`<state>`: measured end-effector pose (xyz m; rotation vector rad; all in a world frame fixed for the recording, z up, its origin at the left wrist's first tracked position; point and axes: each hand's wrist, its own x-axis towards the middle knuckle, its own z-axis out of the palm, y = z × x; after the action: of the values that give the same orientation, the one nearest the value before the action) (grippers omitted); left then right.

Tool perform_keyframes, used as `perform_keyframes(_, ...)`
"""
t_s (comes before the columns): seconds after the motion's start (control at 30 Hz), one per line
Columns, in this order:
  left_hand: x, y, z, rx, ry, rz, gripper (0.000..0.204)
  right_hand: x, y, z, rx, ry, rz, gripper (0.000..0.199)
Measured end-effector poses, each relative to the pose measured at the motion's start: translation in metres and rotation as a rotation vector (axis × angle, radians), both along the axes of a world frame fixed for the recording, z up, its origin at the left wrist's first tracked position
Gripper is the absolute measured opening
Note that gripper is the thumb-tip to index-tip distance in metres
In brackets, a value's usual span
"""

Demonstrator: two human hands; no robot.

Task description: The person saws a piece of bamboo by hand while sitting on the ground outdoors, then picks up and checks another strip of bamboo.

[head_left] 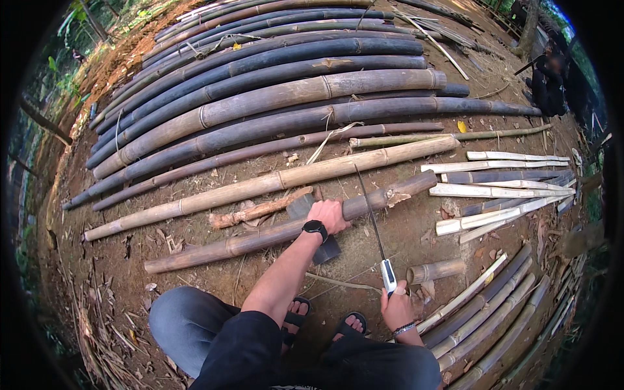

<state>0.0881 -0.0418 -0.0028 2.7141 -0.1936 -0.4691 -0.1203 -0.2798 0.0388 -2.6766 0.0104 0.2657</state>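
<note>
My left hand (pixel 327 216), with a black watch at its wrist, is wrapped round a brown bamboo pole (pixel 260 238) lying aslant before me. A dark block (pixel 327 249) shows beneath the pole, close to that hand. Closed on the white handle of a hand saw (pixel 389 275) is my right hand (pixel 398 308), near my right knee. The saw's long thin blade points away from me and crosses the pole to the right of my left hand; whether its teeth touch the bamboo I cannot tell. A short cut bamboo piece (pixel 437 271) lies right of the saw handle.
Long bamboo poles (pixel 273 97) lie side by side at the back, with a lighter pole (pixel 234 191) nearer. A rough log (pixel 250 213) rests behind the held pole. Split bamboo strips (pixel 500 190) and more lengths (pixel 494 312) lie right. A person (pixel 551 81) is at the far right.
</note>
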Motion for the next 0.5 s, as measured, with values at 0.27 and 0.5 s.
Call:
perform_keyframes(0.27, -0.001, 0.008, -0.002, -0.019, 0.007, -0.001, 0.054, 0.023, 0.009, -0.011, -0.025, -0.003, 0.006, 0.04)
perform_keyframes(0.5, -0.005, -0.007, -0.012, -0.006, -0.033, -0.037, 0.053, 0.062, 0.017, -0.016, -0.006, -0.046, -0.026, 0.038)
